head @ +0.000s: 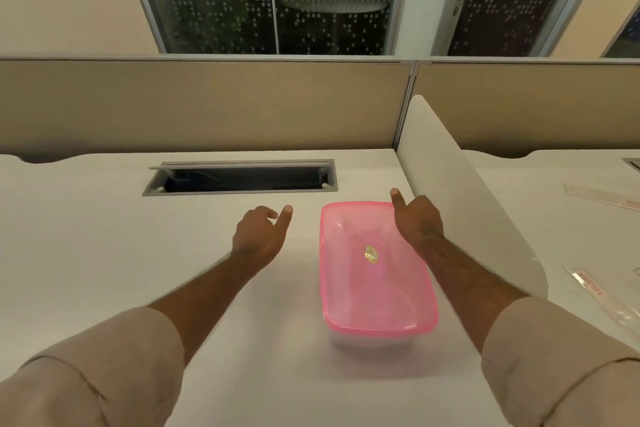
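Seen from the head camera, the pink-lidded container (374,291) sat on the desk (104,236) beneath the right hand (420,222), whose grip could not be told, and beside the empty, loosely curled left hand (259,236); a one-cornered lift risked tipping it.

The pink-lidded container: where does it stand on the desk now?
Head view: the pink-lidded container stands right of centre on the white desk, beside the white divider panel; the right hand is over its far corner.
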### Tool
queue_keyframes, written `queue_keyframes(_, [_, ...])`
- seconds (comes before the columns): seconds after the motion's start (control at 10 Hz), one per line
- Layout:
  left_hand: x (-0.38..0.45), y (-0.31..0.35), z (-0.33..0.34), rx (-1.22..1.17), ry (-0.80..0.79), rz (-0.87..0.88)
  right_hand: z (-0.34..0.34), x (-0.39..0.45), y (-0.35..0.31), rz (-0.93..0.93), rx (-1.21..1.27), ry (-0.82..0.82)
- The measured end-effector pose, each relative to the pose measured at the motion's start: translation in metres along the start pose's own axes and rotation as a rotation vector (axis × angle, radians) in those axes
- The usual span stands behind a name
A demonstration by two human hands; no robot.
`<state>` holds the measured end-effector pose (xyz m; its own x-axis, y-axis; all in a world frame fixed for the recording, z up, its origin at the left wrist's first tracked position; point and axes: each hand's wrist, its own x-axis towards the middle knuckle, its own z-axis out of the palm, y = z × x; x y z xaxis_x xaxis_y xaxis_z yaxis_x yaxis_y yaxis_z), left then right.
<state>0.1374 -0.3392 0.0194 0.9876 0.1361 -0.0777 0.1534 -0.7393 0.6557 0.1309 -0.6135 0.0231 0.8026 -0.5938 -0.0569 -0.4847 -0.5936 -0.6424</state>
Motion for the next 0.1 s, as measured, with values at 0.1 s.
queue_keyframes(0.1, [-0.0007,-0.0332,-0.0375,0.134,0.131,0.145,-0.0051,-0.0169,-0.0112,-0.056,-0.093,0.104])
